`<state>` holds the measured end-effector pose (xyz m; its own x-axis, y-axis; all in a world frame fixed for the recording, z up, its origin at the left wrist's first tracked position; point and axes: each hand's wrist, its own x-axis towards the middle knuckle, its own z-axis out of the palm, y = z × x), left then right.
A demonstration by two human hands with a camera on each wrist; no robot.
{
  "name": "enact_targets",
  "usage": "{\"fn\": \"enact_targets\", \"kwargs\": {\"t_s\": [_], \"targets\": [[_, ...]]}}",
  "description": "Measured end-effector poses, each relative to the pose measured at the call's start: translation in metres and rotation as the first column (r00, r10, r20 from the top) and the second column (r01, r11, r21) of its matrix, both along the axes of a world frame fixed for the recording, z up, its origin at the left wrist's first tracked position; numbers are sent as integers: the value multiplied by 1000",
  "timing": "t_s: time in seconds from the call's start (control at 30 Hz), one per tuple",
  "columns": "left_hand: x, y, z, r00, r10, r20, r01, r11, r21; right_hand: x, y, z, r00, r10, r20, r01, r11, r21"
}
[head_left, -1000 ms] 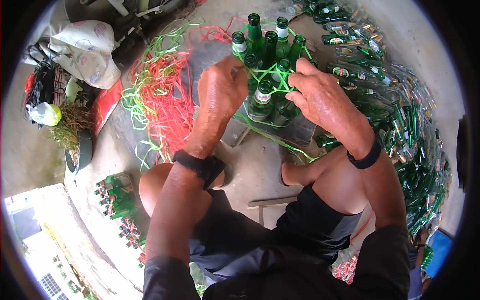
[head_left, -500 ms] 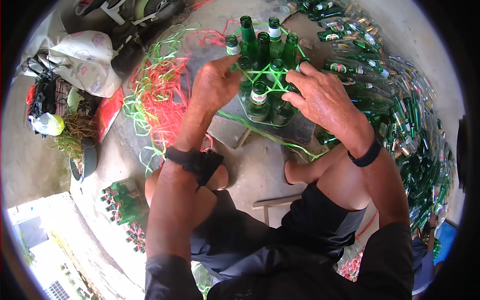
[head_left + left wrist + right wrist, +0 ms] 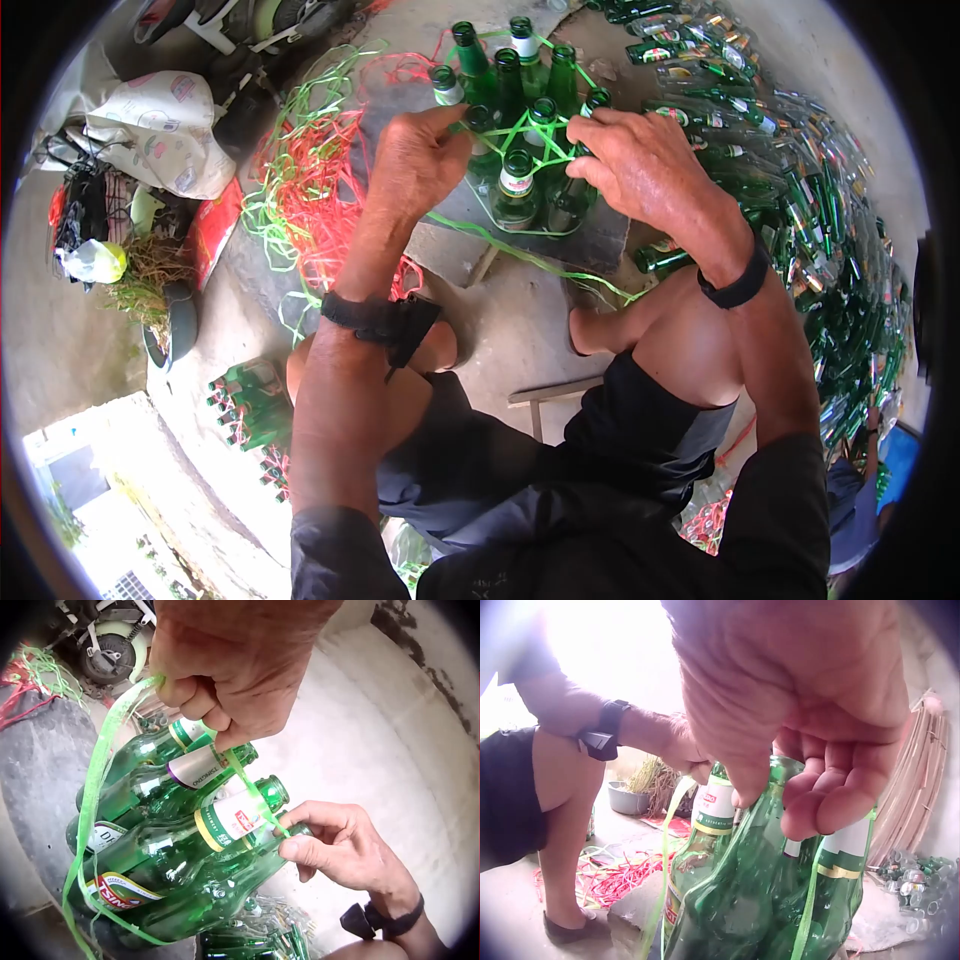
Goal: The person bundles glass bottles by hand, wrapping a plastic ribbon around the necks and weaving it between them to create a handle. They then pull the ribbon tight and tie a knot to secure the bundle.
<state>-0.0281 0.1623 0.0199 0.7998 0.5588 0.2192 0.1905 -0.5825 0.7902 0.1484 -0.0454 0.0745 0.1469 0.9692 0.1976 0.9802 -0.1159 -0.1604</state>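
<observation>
A cluster of green glass beer bottles stands upright on a dark slab, with green plastic strap looped round the group and crisscrossed between the necks. My left hand, at the left of the cluster, grips the strap in curled fingers. In the left wrist view a band of it hangs from that fist down past the bottles. At the near right of the group, my right hand has thumb and fingers round the neck of one bottle, where the strap passes. That hand's palm and curled fingers hide part of the neck.
Loose red and green strap lies tangled on the floor to the left. A large heap of bottles covers the right side. Strapped bottle bundles stand at lower left, near a potted plant. A two-wheeler stands beyond.
My left hand has shifted a little to the left with the strap. The right hand stays at the near-right bottle. The bottles sit farther left and higher in the head view.
</observation>
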Motion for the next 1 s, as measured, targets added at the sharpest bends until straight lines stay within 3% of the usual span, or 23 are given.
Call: {"fn": "enact_targets", "kwargs": {"t_s": [0.43, 0.5, 0.73, 0.8, 0.9, 0.93, 1.0], "targets": [[1, -77, 16, 997, 74, -32, -76, 995, -71, 48, -4, -9, 995, -69, 75, 64, 996, 67], [0, -80, 16, 996, 82, -34, -84, 995, -61, 47, -2, -12, 998, -49, 50, 42, 990, 132], [-1, -79, 14, 998, 56, -5, -55, 993, 102, 36, -3, -11, 992, -119, 29, 115, 985, 126], [-3, -77, 16, 999, 47, -17, -44, 991, 124, 30, -3, -2, 998, -3, 60, -13, 962, 273], [-3, -77, 21, 999, 22, -35, -17, 989, 146, 10, -4, 15, 996, 63, 69, -81, 952, 295], [-3, -77, 21, 999, 23, -35, -17, 986, 166, 4, -7, 15, 996, 63, 69, -81, 952, 295], [-2, -76, 20, 999, 23, -35, -16, 982, 187, -6, -12, 14, 993, 5, -116, 0, 999, 45]]}}
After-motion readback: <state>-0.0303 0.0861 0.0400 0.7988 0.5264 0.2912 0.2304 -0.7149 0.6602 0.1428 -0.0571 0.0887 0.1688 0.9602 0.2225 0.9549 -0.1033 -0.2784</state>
